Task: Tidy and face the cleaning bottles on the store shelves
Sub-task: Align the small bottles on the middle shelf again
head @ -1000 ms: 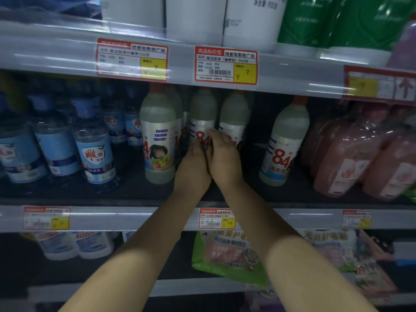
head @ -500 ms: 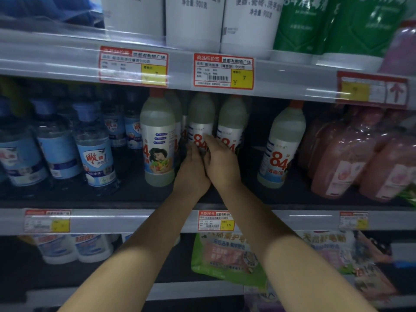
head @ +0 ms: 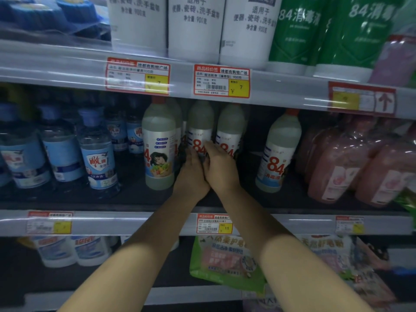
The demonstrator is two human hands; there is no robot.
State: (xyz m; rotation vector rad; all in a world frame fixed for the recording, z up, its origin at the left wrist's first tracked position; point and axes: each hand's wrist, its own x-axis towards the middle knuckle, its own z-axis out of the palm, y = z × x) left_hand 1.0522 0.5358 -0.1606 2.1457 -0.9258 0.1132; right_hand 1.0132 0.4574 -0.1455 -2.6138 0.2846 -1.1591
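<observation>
Change: hardly anything moved, both hands are still parked low on the same middle 84 bottle, and the shelves just sit a bit lower in view than a second ago
Left hand: left hand (head: 191, 174) sits against the lower left side of the 84 bottle (head: 200, 129), fingers reaching round it; looks like a grip, but the fingertips are hidden
Right hand: right hand (head: 221, 168) is pressed up against the left one, fingers curled over the bottle's front right, covering part of the red 84
Bottle spot: middle shelf (head: 139, 199), set back from the edge, upright, label facing out
Neighbours: picture-label bottle (head: 159, 145) stands just left and nearer the edge, turned so its 84 is half out of sight; another 84 bottle (head: 229, 129) is just right of the held one, and a tilted bottle (head: 278, 152) leans well off to the right
Left side: blue water-style bottles (head: 96, 154) fill the left of that shelf
Right side: pink bottles (head: 342, 165) are packed at the far right
Up top: big white jugs (head: 193, 25) and green jugs (head: 297, 30) are on the upper shelf, with price tags (head: 221, 81) on the rail
Down low: green pouch (head: 225, 262) lies on the bottom shelf
</observation>
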